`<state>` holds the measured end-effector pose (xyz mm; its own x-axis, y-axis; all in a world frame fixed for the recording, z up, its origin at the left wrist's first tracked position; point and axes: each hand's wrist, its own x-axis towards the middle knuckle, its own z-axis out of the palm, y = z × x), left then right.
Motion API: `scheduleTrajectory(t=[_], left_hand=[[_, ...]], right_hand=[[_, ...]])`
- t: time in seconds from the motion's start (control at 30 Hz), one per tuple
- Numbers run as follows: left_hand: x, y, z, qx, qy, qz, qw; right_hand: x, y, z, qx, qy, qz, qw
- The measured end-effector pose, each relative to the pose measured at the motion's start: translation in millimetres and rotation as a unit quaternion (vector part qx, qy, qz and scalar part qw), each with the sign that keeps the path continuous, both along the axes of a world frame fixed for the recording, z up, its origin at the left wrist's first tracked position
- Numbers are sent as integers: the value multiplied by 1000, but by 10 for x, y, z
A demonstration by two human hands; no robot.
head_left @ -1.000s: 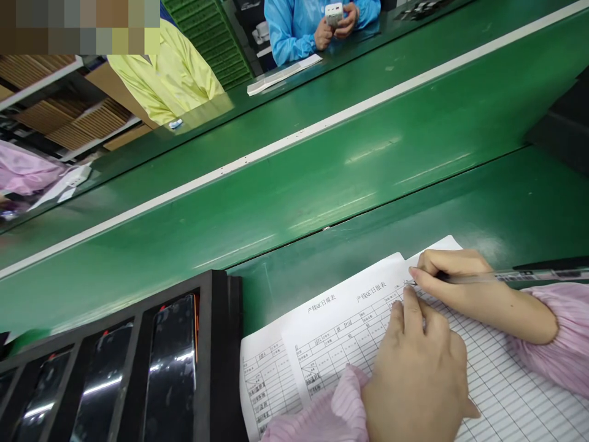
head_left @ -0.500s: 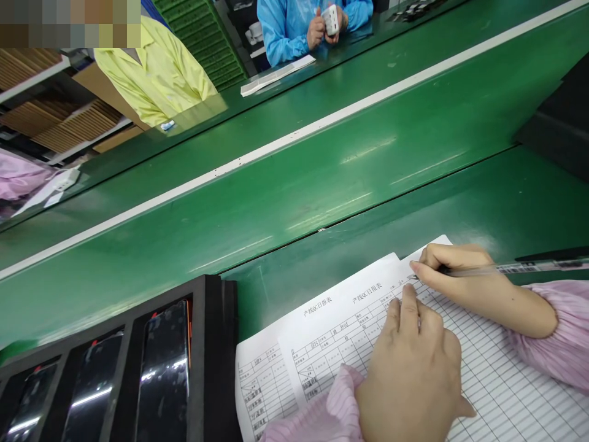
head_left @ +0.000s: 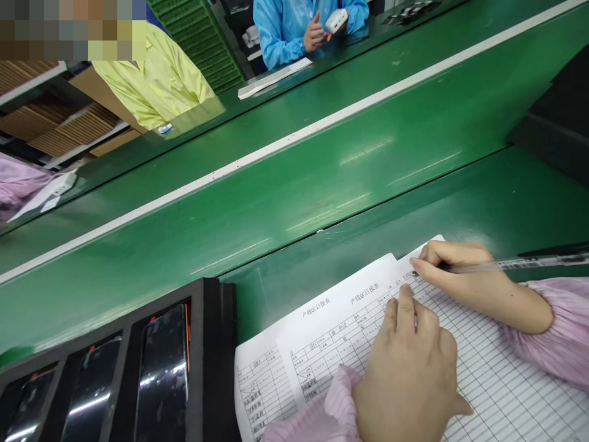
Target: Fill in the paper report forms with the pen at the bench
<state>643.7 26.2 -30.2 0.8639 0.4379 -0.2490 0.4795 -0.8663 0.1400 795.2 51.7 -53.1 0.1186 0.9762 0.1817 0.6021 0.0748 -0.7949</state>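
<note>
My right hand (head_left: pixel 453 264) grips a clear-barrelled pen (head_left: pixel 510 264), its tip on the top part of a printed form (head_left: pixel 331 344). The form has a grid of rows and some handwritten entries. Flat on this sheet lies my left hand (head_left: pixel 409 374), fingers stretched toward the pen tip and holding nothing. Another similar sheet (head_left: pixel 253 368) shows from under the form at its left. Pink cuffs cover both wrists.
Left of the papers stands a black foam tray (head_left: pixel 211 362) with several dark-screened phones (head_left: pixel 163 362) in slots. A green conveyor belt (head_left: pixel 294 202) runs across. Beyond it, a person in blue (head_left: pixel 280 37) holds a white device (head_left: pixel 337 21); another wears yellow (head_left: pixel 170 73).
A little more handwriting shows near the pen tip, and the pen has shifted slightly. My left hand stays in place. Across the belt, the person in blue has tilted the white device.
</note>
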Motion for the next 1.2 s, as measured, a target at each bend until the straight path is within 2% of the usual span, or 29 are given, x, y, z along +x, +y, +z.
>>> scheduleTrajectory(t=[1.0, 1.2], left_hand=[[32, 38, 45, -35, 48, -12, 998], [15, 31, 19, -24, 23, -3, 999]], right_hand=[[15, 2, 17, 12, 4, 3, 1000], [47, 5, 11, -1, 6, -22, 1000]])
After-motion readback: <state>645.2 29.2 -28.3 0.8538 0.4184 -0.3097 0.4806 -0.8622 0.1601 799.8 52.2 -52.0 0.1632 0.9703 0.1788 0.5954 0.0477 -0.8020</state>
